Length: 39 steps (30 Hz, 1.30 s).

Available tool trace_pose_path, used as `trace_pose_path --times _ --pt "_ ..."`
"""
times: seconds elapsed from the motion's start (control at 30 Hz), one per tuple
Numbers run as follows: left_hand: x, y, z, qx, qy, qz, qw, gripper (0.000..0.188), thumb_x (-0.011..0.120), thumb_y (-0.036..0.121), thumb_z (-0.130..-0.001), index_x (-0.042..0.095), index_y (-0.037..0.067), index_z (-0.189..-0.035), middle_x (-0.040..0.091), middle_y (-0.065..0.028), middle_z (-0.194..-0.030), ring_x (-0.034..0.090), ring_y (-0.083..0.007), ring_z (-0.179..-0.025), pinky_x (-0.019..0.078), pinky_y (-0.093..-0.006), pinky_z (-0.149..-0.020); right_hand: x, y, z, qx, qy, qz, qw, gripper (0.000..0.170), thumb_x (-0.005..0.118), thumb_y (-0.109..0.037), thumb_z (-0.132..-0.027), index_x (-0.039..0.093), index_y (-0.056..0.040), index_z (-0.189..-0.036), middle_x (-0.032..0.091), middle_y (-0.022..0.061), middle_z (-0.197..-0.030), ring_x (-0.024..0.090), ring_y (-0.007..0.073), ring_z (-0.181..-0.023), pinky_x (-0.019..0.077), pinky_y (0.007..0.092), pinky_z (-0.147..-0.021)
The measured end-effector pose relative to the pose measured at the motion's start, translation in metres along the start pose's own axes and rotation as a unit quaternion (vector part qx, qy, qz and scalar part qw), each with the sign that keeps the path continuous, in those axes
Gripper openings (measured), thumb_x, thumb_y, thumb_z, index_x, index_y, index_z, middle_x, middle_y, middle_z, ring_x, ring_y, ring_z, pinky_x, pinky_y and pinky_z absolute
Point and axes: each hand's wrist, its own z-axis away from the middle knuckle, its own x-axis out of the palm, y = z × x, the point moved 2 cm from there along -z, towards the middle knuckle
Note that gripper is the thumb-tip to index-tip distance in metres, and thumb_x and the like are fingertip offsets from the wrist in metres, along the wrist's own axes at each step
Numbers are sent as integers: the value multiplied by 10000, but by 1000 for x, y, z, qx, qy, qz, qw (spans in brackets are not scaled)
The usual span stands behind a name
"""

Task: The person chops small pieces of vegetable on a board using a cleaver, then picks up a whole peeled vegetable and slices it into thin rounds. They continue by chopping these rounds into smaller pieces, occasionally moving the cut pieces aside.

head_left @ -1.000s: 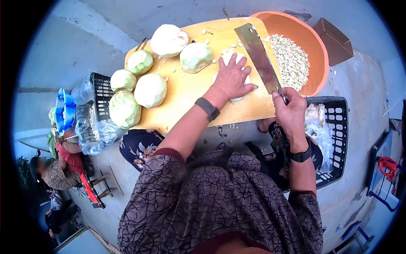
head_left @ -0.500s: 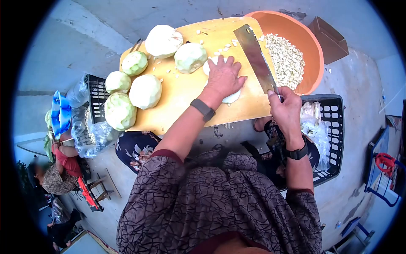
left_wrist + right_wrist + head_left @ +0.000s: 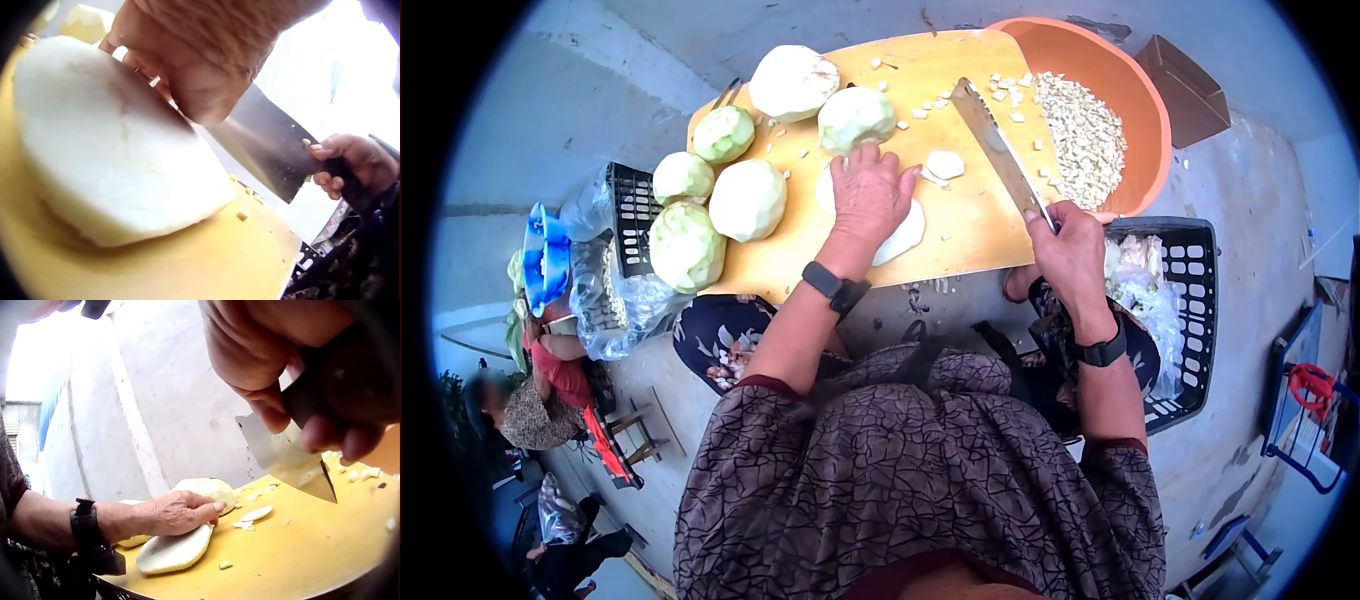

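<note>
My left hand (image 3: 870, 200) lies across a large, pale, thick-cut piece of peeled vegetable (image 3: 902, 235) on the yellow board (image 3: 800, 275). Its fingers bend over the far edge and grip it. The left wrist view shows the piece's broad white cut face (image 3: 112, 150). With my right hand (image 3: 1068, 250) I hold a cleaver (image 3: 1000, 145) by its dark handle (image 3: 350, 381), the blade slanting up over the board's right part. Between the cleaver and my left hand lie a small white slice (image 3: 945, 165) and some slivers.
Several round peeled vegetables (image 3: 748, 200) stand on the board's left side. Diced bits (image 3: 1005, 90) lie scattered near an orange basin (image 3: 1148, 130) heaped with white cubes (image 3: 1080, 130). Black crates (image 3: 1195, 300) flank the board, and a person (image 3: 540, 410) sits at far left.
My left hand has moved left, its fingers going from spread to bent, and the small slice has come into view. The cleaver stays in my right hand, its blade now turned more edge-on.
</note>
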Motion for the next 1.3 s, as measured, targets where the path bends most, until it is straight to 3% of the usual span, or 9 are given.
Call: trace_pose_path --times 0.07,0.2,0.4,0.6,0.7,1.0,1.1,1.23,1.3 --pt "-9 10 -6 18 6 17 1000 261 655 292 -877 664 34 -913 624 -147 -1026 565 -311 -1050 406 -455 -897 1 0 0 5 -11 22 1000 335 671 -297 -877 691 35 -914 682 237 -732 695 377 -737 532 448 -739" --pt "3 21 -24 79 -84 130 985 183 685 151 -834 669 31 -971 622 -153 -1064 566 -337 -1064 443 -445 -930 3 0 -2 21 -29 46 998 338 666 -304 -883 694 30 -926 687 252 -768 695 392 -769 531 458 -747" --pt "18 41 -27 100 -135 172 971 268 661 33 -796 664 49 -1064 602 -137 -1081 563 -335 -1064 487 -418 -927 8 7 -5 20 -31 73 997 352 647 -309 -893 695 34 -951 691 266 -810 692 409 -818 527 467 -771" --pt "21 60 -4 204 -106 172 958 323 608 -57 -764 671 30 -1068 612 -122 -1071 572 -313 -1038 510 -394 -911 11 7 -6 -5 -45 108 993 385 609 -333 -918 689 43 -902 678 274 -803 675 428 -805 516 492 -760" --pt "22 51 0 204 -92 207 952 345 591 -77 -755 669 15 -1079 618 -113 -1073 578 -307 -1032 510 -381 -919 11 7 -8 -28 -63 150 986 392 587 -321 -937 674 39 -808 657 278 -772 655 443 -785 507 512 -737" --pt "12 56 8 194 -63 178 963 282 622 -14 -778 658 29 -1054 608 -107 -1060 576 -306 -1014 494 -379 -915 18 13 -9 -56 -88 147 984 316 619 -258 -906 682 37 -810 658 269 -770 658 435 -801 514 503 -753" --pt "-8 54 17 189 -59 181 963 299 660 76 -808 626 45 -1104 587 -107 -1160 545 -315 -1128 434 -431 -1004 16 10 -9 -71 -89 160 981 283 635 -239 -884 681 31 -816 660 263 -763 661 431 -783 518 500 -740" --pt "-16 35 39 186 -105 72 974 395 681 231 -857 583 79 -1208 506 -116 -1359 384 -314 -1379 239 -559 -1143 18 13 -9 -109 -79 177 975 290 639 -237 -879 676 41 -806 659 260 -747 658 438 -763 518 502 -726" --pt "-14 28 45 191 -93 54 976 403 680 242 -859 582 88 -1218 514 -117 -1348 396 -315 -1371 237 -562 -1143 19 13 -8 -112 -80 179 974 301 637 -243 -882 676 45 -804 657 264 -746 657 441 -763 517 503 -725"
